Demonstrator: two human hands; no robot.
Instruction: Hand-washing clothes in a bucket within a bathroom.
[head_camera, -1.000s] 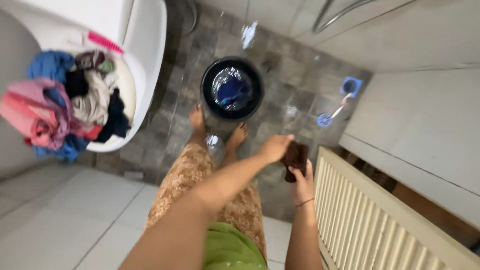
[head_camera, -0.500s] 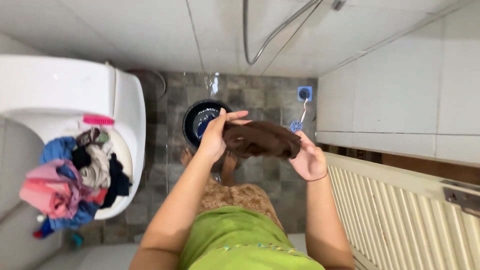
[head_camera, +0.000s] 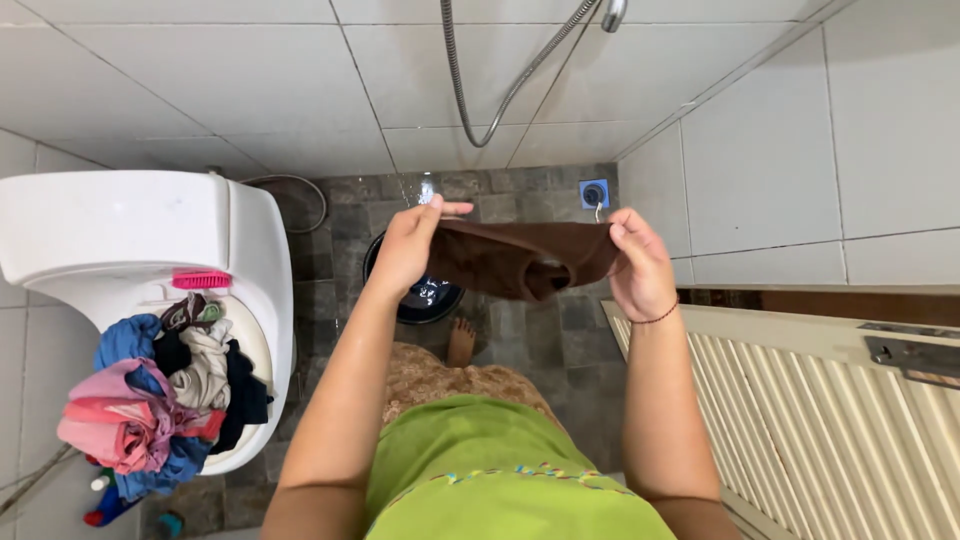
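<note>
Here: left hand (head_camera: 408, 245) and right hand (head_camera: 640, 265) each pinch brown cloth (head_camera: 515, 258) edge, grip clamped, cloth stretched above dark basin (head_camera: 425, 297).

white tiled walls (head_camera: 200, 60), grey stone floor (head_camera: 520, 330)

Gripping brown cloth (head_camera: 520, 258) stretched between left hand (head_camera: 408, 245) and right hand (head_camera: 640, 265) | hanging above dark bucket (head_camera: 425, 295) on stone floor (head_camera: 540, 335) | lying heaped on white toilet (head_camera: 130, 240): clothes pile (head_camera: 160, 395)
</note>
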